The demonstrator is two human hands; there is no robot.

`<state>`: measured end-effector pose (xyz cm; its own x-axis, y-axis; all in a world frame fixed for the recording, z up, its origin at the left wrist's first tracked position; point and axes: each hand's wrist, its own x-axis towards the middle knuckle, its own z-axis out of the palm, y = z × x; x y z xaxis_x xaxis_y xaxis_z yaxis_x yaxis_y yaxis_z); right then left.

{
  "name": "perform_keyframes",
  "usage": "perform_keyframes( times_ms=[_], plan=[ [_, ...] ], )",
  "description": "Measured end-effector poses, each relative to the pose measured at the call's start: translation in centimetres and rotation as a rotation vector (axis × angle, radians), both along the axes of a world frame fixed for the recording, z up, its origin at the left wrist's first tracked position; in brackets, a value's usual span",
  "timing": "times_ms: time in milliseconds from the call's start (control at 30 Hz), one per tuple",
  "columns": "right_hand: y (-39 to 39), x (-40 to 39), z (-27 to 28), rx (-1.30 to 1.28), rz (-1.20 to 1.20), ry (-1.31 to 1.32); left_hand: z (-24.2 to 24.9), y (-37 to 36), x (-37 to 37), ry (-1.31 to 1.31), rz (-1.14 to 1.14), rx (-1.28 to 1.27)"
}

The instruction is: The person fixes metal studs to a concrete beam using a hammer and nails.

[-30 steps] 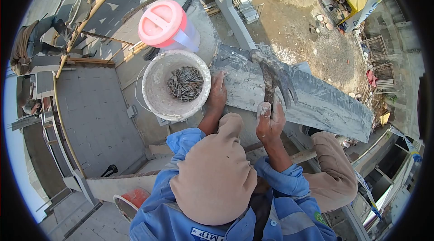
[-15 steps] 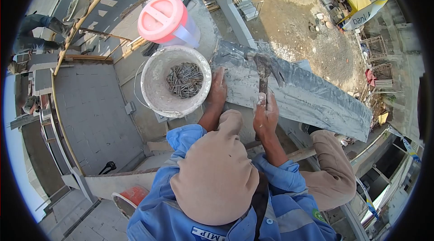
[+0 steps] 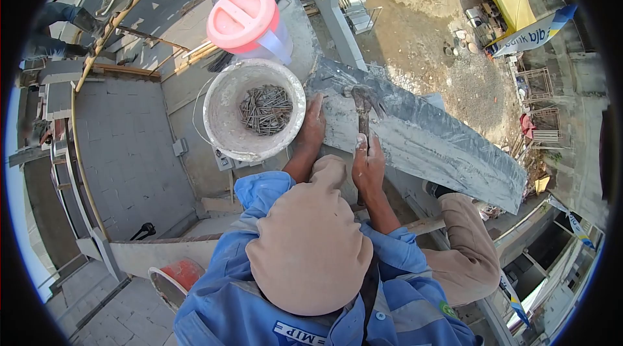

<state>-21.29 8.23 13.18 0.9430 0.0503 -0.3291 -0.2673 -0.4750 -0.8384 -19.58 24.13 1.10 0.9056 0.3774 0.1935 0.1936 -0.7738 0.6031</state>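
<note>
**One claw hammer in hand, one bucket of nails, one mortar-smeared board**

One claw hammer (image 3: 365, 100), metal head, worn and dusty; located above the near side of a grey-smeared board (image 3: 428, 141), contact with the surface not certain. Likely head-heavy and rigid, not fragile; dust could make the grip slightly slick. Best taken low on the handle, away from the claw, for swing; nearer the head for control.

One right hand (image 3: 370, 165), fingers closed around the hammer's handle, thumb lying along it.

One left hand (image 3: 313, 126), between bucket and board, at the board's end; fingers close together and only slightly bent. Whether a nail is pinched there cannot be told.

One pale bucket (image 3: 217, 109), crusted, wire handle down at its side; probably stiff-walled, best lifted by that wire.

Many loose nails (image 3: 266, 110), heaped inside: thin, hard, sharp, apt to prick; best picked singly by the shank.

One pink-lidded container (image 3: 243, 18), upright just beyond the bucket.

One red bucket (image 3: 182, 274), tilted, behind the left arm.

One co-worker, legs (image 3: 61, 28) only clearly seen, beyond a bamboo pole (image 3: 126, 12).
</note>
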Motion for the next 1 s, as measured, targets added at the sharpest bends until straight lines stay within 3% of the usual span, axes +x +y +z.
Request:
perform_keyframes(
  times_ms=[100, 167, 200, 267, 367, 400, 433, 500, 633, 700, 733, 800, 833, 900, 933, 1000],
  plan=[
    [-1.9, 1.0, -0.2, -0.058, -0.016, -0.148, -0.3, 0.1, 1.0, -0.015, 0.007, -0.026],
    [-2.6, 1.8, 1.8, 0.335, -0.147, -0.143, -0.6, 0.1, 1.0, -0.138, 0.018, -0.020],
    [-2.2, 2.1, 3.2, 0.336, -0.141, -0.139, -0.6, 0.1, 1.1, -0.135, 0.025, -0.018],
    [-1.1, 2.3, 5.4, 0.652, -0.263, -0.412, -0.5, 0.1, 1.0, -0.152, 0.013, 0.019],
    [-0.2, 1.0, 2.3, 0.673, -0.251, -0.407, 0.0, 0.2, 0.7, -0.022, -0.003, 0.005],
    [-0.3, 0.4, -1.4, 0.405, -0.172, -0.446, 0.2, 0.2, 0.7, -0.043, -0.005, 0.020],
    [0.0, 0.2, -3.9, 0.404, -0.175, -0.451, 0.1, 0.2, 0.6, -0.047, -0.009, 0.020],
    [0.5, 0.5, -6.1, -0.172, 0.174, -0.269, -0.5, 0.1, 0.8, -0.023, 0.016, 0.002],
    [-1.0, 0.0, -4.3, -0.095, 0.054, -0.418, -0.8, -0.1, -0.2, 0.000, 0.001, 0.017],
    [-1.9, 1.1, -2.0, 0.180, -0.120, -0.140, -0.8, 0.3, 0.6, 0.001, -0.008, -0.008],
    [-2.2, 1.7, 0.0, 0.178, -0.117, -0.138, -0.6, 0.3, 0.6, 0.024, -0.005, -0.008],
    [-2.2, 2.6, 3.9, 0.640, -0.296, -0.238, -0.7, 0.2, 0.8, 0.024, 0.000, -0.006],
    [-1.8, 2.6, 4.7, 0.642, -0.288, -0.228, -0.8, 0.2, 0.7, 0.023, 0.001, -0.004],
    [-0.9, 2.6, 5.5, 0.730, -0.336, -0.542, -0.6, 0.1, 0.7, 0.026, 0.012, 0.003],
    [-1.2, 1.9, 3.7, 0.759, -0.316, -0.532, -0.5, 0.1, 0.7, 0.023, 0.010, 0.007],
    [-1.5, 0.4, -4.5, 0.151, -0.100, -0.563, -0.4, 0.2, 0.7, 0.035, 0.020, -0.011]
  ],
)
